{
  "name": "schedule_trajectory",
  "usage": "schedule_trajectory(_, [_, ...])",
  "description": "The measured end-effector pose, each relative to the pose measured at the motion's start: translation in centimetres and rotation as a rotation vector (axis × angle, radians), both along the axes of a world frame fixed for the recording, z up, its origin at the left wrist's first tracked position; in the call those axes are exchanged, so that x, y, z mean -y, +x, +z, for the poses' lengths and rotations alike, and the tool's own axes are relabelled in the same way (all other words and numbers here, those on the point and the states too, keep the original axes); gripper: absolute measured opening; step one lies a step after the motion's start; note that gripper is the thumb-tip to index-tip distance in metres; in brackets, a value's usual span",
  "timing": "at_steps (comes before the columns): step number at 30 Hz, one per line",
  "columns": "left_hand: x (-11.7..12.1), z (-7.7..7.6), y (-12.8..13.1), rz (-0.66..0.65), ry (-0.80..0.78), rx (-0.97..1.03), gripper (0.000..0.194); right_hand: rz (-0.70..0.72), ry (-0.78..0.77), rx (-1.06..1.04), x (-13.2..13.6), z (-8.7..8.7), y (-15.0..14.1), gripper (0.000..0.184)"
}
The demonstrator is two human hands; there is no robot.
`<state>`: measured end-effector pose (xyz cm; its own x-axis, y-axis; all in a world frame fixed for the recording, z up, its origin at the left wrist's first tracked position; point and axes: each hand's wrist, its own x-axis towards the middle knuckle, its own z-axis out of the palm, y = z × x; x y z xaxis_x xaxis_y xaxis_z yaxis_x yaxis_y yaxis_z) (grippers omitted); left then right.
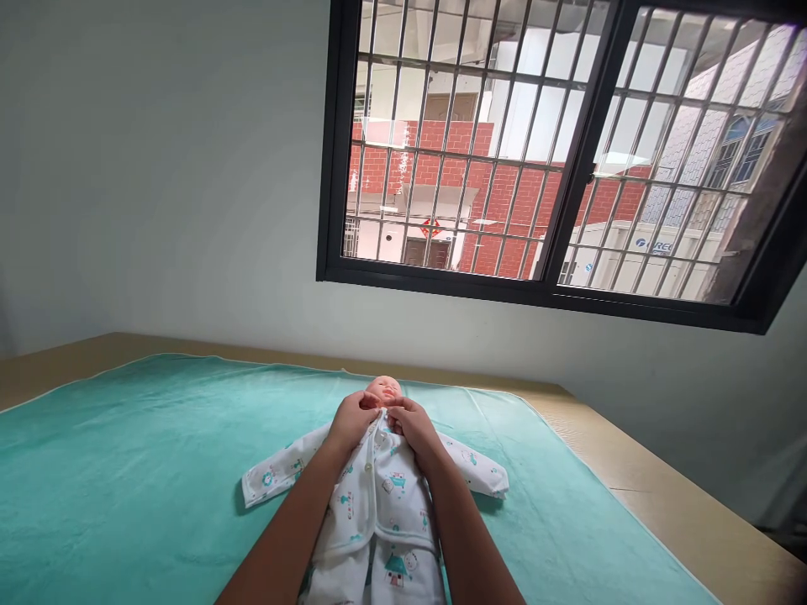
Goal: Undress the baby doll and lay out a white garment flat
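A baby doll [386, 385] lies on its back, its head at the far end and its face up. It wears a white printed baby jacket [403, 496] with both sleeves spread to the sides. My left hand [354, 420] pinches the jacket's collar edge just below the doll's chin. Opposite it, my right hand [411, 425] grips the other collar edge, and the two sets of fingertips nearly meet. Snap buttons run down the front edge below them. White printed trousers [403, 580] show under the jacket hem, between my forearms. My fingers partly hide the doll's neck.
A teal blanket [157, 470] is spread under the doll over a tan wooden surface [630, 454]. Behind rises a pale wall [170, 185] with a black-framed, barred window [542, 290].
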<state>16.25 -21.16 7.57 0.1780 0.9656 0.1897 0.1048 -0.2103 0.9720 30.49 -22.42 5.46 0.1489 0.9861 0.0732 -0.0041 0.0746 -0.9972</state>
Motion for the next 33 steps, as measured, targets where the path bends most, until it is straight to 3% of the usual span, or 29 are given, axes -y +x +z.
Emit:
schedule_trajectory(5, [-0.2,0.0,0.1,-0.003,0.012,-0.014,0.009,-0.047,-0.01,0.016,-0.5,-0.3,0.0,0.023])
schedule_trajectory(14, [0.4,0.6,-0.1,-0.06,-0.029,-0.011,0.023,-0.073,-0.009,-0.019,-0.1,-0.2,0.0,0.019])
schedule_trajectory(21, [1.0,1.7,-1.1,-0.089,-0.047,-0.027,0.018,-0.084,0.005,0.022,0.1,0.0,-0.2,0.016])
schedule_trajectory(27, [1.2,3.1,-2.8,-0.197,-0.05,-0.187,0.021,-0.084,0.008,0.167,0.7,1.1,-0.4,0.022])
schedule_trajectory(33, [0.3,2.8,-4.0,-0.281,0.093,-0.465,0.03,-0.04,0.016,0.496,1.7,2.4,-1.0,0.034])
